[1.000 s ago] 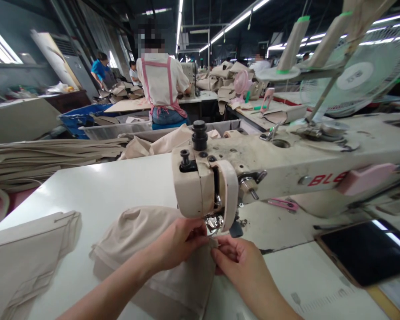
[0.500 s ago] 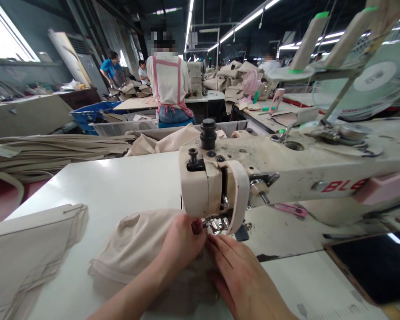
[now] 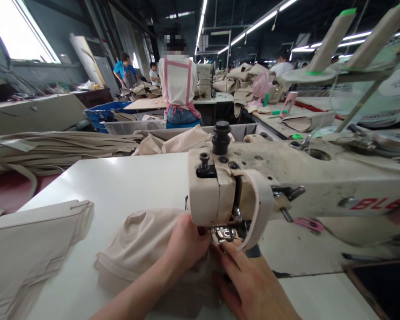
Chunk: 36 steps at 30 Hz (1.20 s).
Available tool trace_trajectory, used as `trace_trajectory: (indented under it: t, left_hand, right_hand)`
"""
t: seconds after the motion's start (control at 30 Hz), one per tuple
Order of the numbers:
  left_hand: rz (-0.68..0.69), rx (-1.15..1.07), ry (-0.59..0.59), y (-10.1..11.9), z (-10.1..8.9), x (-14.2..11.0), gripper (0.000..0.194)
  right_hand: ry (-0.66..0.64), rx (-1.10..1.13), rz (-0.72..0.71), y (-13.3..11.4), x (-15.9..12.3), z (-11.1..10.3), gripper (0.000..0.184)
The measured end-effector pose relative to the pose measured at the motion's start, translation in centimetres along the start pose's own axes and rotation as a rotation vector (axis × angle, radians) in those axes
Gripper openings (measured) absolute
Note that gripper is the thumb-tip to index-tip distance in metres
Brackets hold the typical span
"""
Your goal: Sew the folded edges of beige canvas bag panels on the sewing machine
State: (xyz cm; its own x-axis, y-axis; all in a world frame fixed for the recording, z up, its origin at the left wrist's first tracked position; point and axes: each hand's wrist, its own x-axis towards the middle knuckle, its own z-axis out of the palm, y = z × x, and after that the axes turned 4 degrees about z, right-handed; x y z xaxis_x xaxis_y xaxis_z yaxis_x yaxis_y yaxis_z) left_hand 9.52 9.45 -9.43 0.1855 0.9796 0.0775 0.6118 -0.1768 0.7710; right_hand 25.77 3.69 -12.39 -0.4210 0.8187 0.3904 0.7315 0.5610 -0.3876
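Note:
A beige fabric piece [image 3: 138, 238] lies bunched on the white sewing table, its folds running under my forearms. My left hand [image 3: 188, 244] is closed on the fabric's edge, just left of the presser foot [image 3: 225, 233]. On the foot's near side is my right hand [image 3: 250, 280], fingers bent and pinching the cloth close to the metal; its fingertips are partly hidden. Above both hands is the head of the sewing machine [image 3: 205, 195], with a pale strap [image 3: 262, 204] looping down its front. The needle itself cannot be made out.
Stacked beige panels [image 3: 36, 240] lie at the left. Behind are bundled fabric strips [image 3: 70, 149] and a bin with cloth [image 3: 180, 140]. Pink thread snips [image 3: 308, 224] and a dark-screened device [image 3: 383, 284] lie at the right. A co-worker [image 3: 180, 84] sits ahead, back turned.
The view has shifted, so the machine and surroundings appear farther right. My right fingers have come up nearer the presser foot and look more bent. My left hand keeps its grip.

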Motion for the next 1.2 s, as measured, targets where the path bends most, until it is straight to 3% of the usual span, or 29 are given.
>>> trace_trajectory:
  t: [0.17, 0.33, 0.47, 0.57, 0.63, 0.73, 0.93, 1.07, 1.2]
  left_hand:
    - [0.016, -0.01, 0.056, 0.1, -0.6, 0.8, 0.014]
    - [-0.011, -0.004, 0.068, -0.6, -1.0, 1.8, 0.02]
    - [0.08, 0.072, 0.157, -1.4, -1.8, -0.4, 0.013]
    - [0.346, 0.186, -0.053, -1.7, -2.2, -3.3, 0.023]
    - [0.461, 0.243, -0.211, -1.7, -2.3, -4.6, 0.021]
    - [0.44, 0.223, -0.228, -1.3, -2.6, -4.9, 0.025]
    - [0.389, 0.281, -0.332, -0.1, -3.6, -3.8, 0.021]
    - [0.334, 0.267, -0.251, -0.7, -2.9, -3.8, 0.023]
    - [0.514, 0.114, -0.124, -1.6, -1.9, -3.8, 0.024]
  right_hand:
    - [0.046, -0.001, -0.06, 0.4, 0.0, 0.4, 0.03]
    - [0.028, -0.076, -0.095, 0.8, 0.0, 0.6, 0.035]
    - [-0.011, -0.085, -0.069, 0.6, -0.1, 0.3, 0.042]
    - [-0.036, 0.014, -0.058, 0.2, -0.3, -0.5, 0.042]
    - [-0.027, 0.076, -0.017, -0.2, -0.6, -1.1, 0.032]
    - [-0.005, 0.118, 0.022, -0.9, -1.1, -1.5, 0.024]
    - [-0.097, 0.179, -0.029, -1.4, -1.2, -1.7, 0.032]
    - [-0.083, 0.203, -0.007, -1.1, -1.4, -1.8, 0.037]
    - [-0.138, 0.132, -0.034, -1.0, -1.3, -1.8, 0.043]
